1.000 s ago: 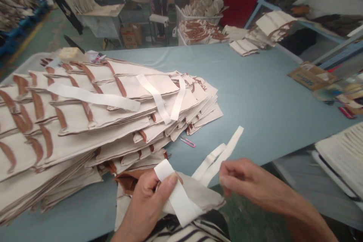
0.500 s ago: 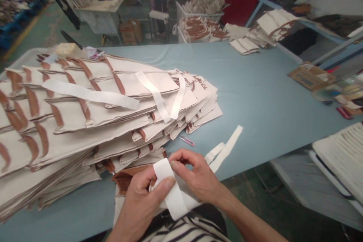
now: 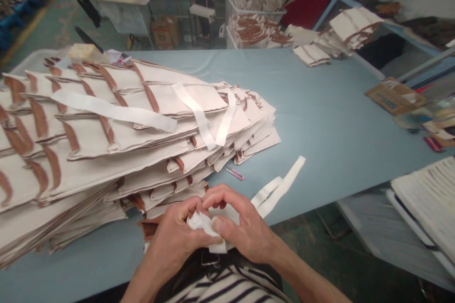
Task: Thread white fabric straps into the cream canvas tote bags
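At the table's near edge my left hand is closed, pinching a white strip that looks bunched up. My right hand is closed on the same strip from the other side, thumb and fingertips meeting my left fingers. Part of a cream fabric piece with a brown edge shows beside my left hand; the rest lies hidden behind my hands. Pink-handled thread snips lie just beyond my hands. To the right, loose white strips rest on the blue table.
Stacked cream fabric pieces with brown trim cover the table's left side, with several white strips on top. Folded cream pieces lie at the far edge. A cardboard box stands at the right, and filled bins stand behind the table.
The white strip was spread flat between my hands; now it is bunched up. My fingers have come closer together. The right thumb has moved onto the strip.
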Tool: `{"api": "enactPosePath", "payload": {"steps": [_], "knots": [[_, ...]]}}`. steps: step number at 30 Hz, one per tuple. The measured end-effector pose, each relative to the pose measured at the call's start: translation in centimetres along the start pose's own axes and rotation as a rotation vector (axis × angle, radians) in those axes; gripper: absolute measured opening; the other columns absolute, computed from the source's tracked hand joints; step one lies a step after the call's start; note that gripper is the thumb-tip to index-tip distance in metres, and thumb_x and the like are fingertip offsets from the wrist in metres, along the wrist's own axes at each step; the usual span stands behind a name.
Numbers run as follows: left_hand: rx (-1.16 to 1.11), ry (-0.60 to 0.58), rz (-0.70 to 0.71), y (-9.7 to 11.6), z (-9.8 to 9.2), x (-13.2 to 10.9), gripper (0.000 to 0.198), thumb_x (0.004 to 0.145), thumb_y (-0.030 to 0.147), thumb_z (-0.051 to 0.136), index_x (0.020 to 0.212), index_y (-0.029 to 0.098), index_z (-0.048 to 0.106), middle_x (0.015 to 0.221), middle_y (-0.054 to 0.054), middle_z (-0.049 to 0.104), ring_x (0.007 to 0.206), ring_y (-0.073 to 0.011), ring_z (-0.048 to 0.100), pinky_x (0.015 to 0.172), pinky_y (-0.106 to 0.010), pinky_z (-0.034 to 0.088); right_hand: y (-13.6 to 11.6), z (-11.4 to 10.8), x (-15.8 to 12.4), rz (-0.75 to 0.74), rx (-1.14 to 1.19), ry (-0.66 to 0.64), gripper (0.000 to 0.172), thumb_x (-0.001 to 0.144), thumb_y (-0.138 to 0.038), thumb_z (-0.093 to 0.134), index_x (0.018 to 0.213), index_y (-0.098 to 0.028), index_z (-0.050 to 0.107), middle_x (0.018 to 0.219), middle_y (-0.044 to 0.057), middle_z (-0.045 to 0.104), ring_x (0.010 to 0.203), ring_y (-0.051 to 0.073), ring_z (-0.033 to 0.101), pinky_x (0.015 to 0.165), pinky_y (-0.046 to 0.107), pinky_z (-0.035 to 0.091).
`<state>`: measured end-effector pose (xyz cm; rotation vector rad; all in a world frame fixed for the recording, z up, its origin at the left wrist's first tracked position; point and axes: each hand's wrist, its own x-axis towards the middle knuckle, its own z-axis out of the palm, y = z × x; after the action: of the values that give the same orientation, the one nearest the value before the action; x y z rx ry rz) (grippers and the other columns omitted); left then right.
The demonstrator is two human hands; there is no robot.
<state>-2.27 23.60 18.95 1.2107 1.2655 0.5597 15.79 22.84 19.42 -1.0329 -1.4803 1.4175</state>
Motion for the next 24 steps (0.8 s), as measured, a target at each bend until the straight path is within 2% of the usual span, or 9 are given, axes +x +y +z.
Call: {"api": "enactPosePath", "payload": {"steps": [4,8,12,16,18,19,22,24], "knots": [[0.145,-0.055,-0.016,-0.9,-0.3,0.4,0.032,0.062,0.037,0.079,0.065,0.02,0.052,0.067,0.006,0.046,0.066,-0.014,0.038,0.059,-0.023,0.028,-0.3,-0.7,0.1,-0.094,-0.119,-0.118,0.023,0.102,-0.041,0.059,0.097,-0.021,0.068,0.107,0.009,0.07,0.105,0.022,0.064,0.099,0.038,0.049],[0.207,-0.096,-0.026,-1.4,-0.3,0.3,0.036,0.06,0.037,0.081,0.062,0.021,0.048,0.065,0.007,0.044,0.067,-0.014,0.036,0.059,-0.024,0.025,0.0,-1.1,0.0,-0.128,-0.11,-0.238,0.024,0.105,-0.038,0.054,0.097,-0.019,0.067,0.1,0.008,0.073,0.098,0.021,0.065,0.095,0.037,0.048],[0.19,-0.122,-0.021,-1.4,-0.2,0.2,0.032,0.06,0.027,0.079,0.06,0.02,0.048,0.063,0.007,0.044,0.067,-0.0135,0.034,0.059,-0.024,0.022,-0.2,-0.9,-0.1,-0.082,0.023,-0.294,0.031,0.105,-0.044,0.055,0.091,-0.018,0.064,0.096,0.009,0.073,0.098,0.02,0.065,0.097,0.037,0.049],[0.106,-0.128,-0.026,-1.3,0.0,0.1,0.022,0.061,0.023,0.078,0.064,0.019,0.056,0.067,0.006,0.05,0.069,-0.0143,0.04,0.06,-0.023,0.027,-0.4,-0.6,-0.2,0.042,0.173,-0.274,0.035,0.101,-0.051,0.062,0.086,-0.02,0.059,0.102,0.009,0.071,0.104,0.02,0.066,0.099,0.036,0.049],[0.051,-0.114,-0.036,-1.3,-0.1,-0.1,0.024,0.058,0.022,0.08,0.065,0.019,0.056,0.066,0.007,0.051,0.067,-0.0139,0.041,0.06,-0.022,0.029,-0.1,-0.9,-0.4,0.118,0.184,-0.248,0.039,0.098,-0.056,0.064,0.086,-0.019,0.059,0.1,0.007,0.069,0.097,0.019,0.065,0.093,0.034,0.05],[0.024,-0.106,-0.046,-1.4,-0.2,-0.2,0.027,0.056,0.022,0.081,0.066,0.02,0.056,0.065,0.007,0.051,0.065,-0.0132,0.04,0.058,-0.022,0.029,0.1,-1.2,-0.5,0.156,0.196,-0.217,0.041,0.097,-0.06,0.064,0.087,-0.019,0.059,0.094,0.005,0.067,0.088,0.017,0.063,0.085,0.031,0.051],[-0.063,-0.05,-0.056,-1.9,-0.6,-0.7,0.042,0.053,0.037,0.09,0.08,0.021,0.061,0.065,0.006,0.056,0.06,-0.0129,0.042,0.055,-0.021,0.03,0.3,-2.5,-1.0,0.277,0.276,-0.106,0.049,0.091,-0.069,0.065,0.09,-0.021,0.056,0.072,-0.004,0.054,0.058,0.011,0.046,0.055,0.023,0.039],[-0.168,0.036,-0.046,-2.3,-0.7,-1.0,0.064,0.053,0.069,0.088,0.086,0.02,0.066,0.068,0.002,0.061,0.06,-0.015,0.046,0.054,-0.023,0.032,-0.3,-3.1,-1.4,0.297,0.228,-0.079,0.043,0.092,-0.063,0.066,0.087,-0.022,0.054,0.067,-0.006,0.049,0.055,0.01,0.041,0.052,0.022,0.034]]}}
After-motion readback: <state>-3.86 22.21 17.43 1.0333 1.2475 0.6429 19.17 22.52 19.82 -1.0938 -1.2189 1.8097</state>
